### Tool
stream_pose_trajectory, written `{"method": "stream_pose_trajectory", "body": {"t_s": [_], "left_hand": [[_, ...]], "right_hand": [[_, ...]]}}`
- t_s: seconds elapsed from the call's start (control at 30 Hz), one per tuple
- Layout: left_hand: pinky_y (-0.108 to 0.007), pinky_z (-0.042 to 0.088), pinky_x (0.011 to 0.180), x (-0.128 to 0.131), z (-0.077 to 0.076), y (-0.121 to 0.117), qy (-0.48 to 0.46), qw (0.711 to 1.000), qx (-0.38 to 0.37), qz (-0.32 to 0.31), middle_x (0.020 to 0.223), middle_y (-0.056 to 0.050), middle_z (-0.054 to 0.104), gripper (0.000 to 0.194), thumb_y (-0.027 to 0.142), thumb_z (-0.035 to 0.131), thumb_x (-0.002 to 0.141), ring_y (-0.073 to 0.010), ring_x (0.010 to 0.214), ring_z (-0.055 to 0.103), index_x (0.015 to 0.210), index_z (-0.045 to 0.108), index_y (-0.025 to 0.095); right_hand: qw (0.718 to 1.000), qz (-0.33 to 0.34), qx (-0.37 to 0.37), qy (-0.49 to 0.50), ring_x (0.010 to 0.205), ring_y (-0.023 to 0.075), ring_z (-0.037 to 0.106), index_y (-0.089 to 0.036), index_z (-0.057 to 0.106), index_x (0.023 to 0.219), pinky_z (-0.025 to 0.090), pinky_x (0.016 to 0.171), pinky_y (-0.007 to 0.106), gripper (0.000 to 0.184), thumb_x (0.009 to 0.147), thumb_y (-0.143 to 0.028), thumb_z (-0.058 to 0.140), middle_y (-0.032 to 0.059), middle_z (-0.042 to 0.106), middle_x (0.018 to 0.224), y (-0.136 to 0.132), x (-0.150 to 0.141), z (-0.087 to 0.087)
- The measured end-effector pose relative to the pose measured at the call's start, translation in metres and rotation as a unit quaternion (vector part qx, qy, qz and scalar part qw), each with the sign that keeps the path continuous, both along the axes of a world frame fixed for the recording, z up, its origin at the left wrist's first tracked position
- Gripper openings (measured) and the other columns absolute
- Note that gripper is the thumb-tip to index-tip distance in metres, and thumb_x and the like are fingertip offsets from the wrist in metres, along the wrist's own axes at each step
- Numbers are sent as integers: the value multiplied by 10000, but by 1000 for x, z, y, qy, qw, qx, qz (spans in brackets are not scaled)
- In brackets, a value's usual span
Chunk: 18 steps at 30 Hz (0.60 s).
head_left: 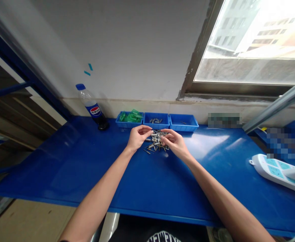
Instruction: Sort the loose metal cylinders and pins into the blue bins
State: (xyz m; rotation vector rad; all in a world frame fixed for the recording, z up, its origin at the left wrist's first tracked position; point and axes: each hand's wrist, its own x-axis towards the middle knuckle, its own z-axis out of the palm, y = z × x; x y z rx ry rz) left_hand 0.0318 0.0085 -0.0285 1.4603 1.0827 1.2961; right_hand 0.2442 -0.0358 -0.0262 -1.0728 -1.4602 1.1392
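Metal parts (155,138), one loose pile: on the tabletop (147,188), between the hands, just in front of three bins. Pieces overlap, count not legible; fingers cover both edges.

Left hand (138,137): at pile's left edge, thumb and forefinger curved near each other; whether a part is pinched, cannot tell. Right hand (174,143): at right edge, fingers bent, thumb and forefinger slightly parted; grip, if any, cannot tell. Far right: pixelated patches, contents unreadable; power strip (265,166), white, cut off by frame.

Bottle (94,111): clear plastic, blue cap and label, dark liquid. Left bin (127,125): blue, translucent green pieces. Middle bin (156,126): blue, short grey pieces. Right bin (184,128): blue, one thin piece visible. Pile: slim pins and short cylinders, silvery.

Tabletop: smooth, glossy blue, glare at right. Wall (137,50): pale, two blue strips (87,73). Window (248,70): upper right, overexposed, buildings beyond.
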Motion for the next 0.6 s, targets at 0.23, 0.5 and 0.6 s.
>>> {"method": "stream_pose_trajectory", "body": {"t_s": [0.23, 0.5, 0.6], "left_hand": [[-362, 643, 825, 15, 3, -10, -32, 996, -41, -66, 927, -104, 813, 441, 464, 916, 688, -247, 853, 784, 937, 765, 133], [-303, 598, 790, -14, 15, -7, 267, 953, 127, -71, 931, -62, 814, 160, 337, 752, 835, -220, 850, 758, 896, 811, 201], [-293, 583, 807, -27, 13, -2, 325, 927, 142, -118, 934, -52, 815, 144, 270, 762, 799, -212, 857, 754, 916, 819, 208]], "right_hand": [[999, 28, -25, 34, 785, 250, 779, -199, 740, 1077, 618, 762, 370, 439, 825, -553, 799, 72, 799, 856, -2, -7, 3], [998, -47, -9, -35, 604, 208, 676, -190, 781, 903, 558, 586, 333, 406, 776, -573, 830, 46, 735, 696, 2, 2, 4], [998, -56, 13, 20, 894, 269, 769, -213, 770, 1130, 621, 834, 398, 479, 791, -546, 832, 90, 801, 993, 1, 1, 5]]}}
